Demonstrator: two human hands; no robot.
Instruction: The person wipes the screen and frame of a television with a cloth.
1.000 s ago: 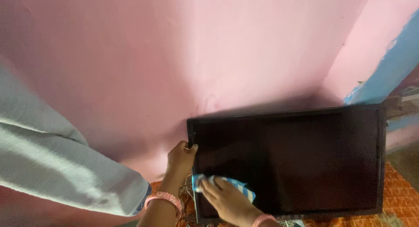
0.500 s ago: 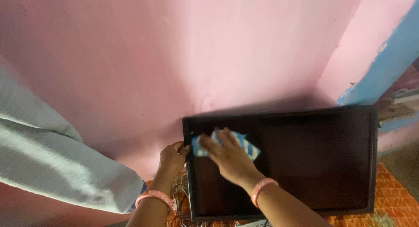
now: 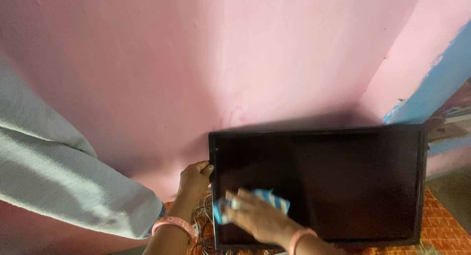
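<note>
The left hand is gripping the left edge of the flat black rectangular television screen, its fingers curled around the frame. The right hand is pressing a blue and white striped cloth flat against the lower left glass, the cloth lying under the spread fingers. Tangled thin wires are hanging just below the left fingers.

Flat-panel screen: a wide black rectangle with a thin glossy black bezel, standing upright against the pink wall in the lower right of the view. The panel is dark and unlit, showing only faint reflections. Its lower left area is partly covered by a blue-and-white cloth pressed flat to the glass.
</note>
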